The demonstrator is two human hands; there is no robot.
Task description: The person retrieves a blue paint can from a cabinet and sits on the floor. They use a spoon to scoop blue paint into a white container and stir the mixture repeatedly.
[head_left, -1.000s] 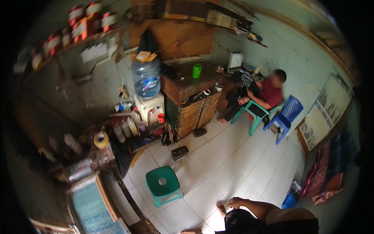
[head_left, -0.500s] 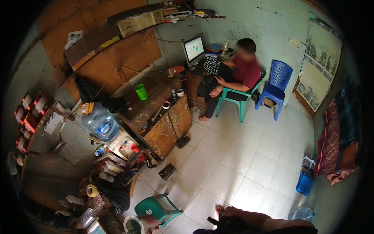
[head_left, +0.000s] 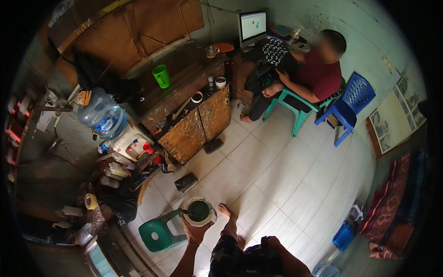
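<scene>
Head view: left hand (head_left: 195, 234) grasps a round pale tub (head_left: 213, 215) from its near side, fingers wrapped round the wall; dark green contents (head_left: 199, 208) show inside, and a small dark piece sits at the left of the opening, too small to tell. Tub is out in front of the body, mouth up, over the tiled floor (head_left: 281, 180), with a green stool (head_left: 154, 236) just to its left and lower; height between them can't be told. Right hand (head_left: 273, 243) is low by the body, next to a dark item; fingers too dark to read, so can't tell if it's gripping or loose. A bare foot (head_left: 224, 210) shows right of the tub. Dark block (head_left: 186, 182) on the floor beyond the tub, second block (head_left: 213, 146) by the paint-spotted cabinet (head_left: 182, 138). Green mug (head_left: 161, 76) stands on the cabinet top. Left: big water bottle (head_left: 102, 115) tilted in view on a white dispenser (head_left: 134, 143). Far right: co-worker in a maroon shirt (head_left: 318, 76) sits on a green chair (head_left: 295, 121) near a lit monitor (head_left: 254, 27), blue chair (head_left: 356, 94) alongside.
</scene>
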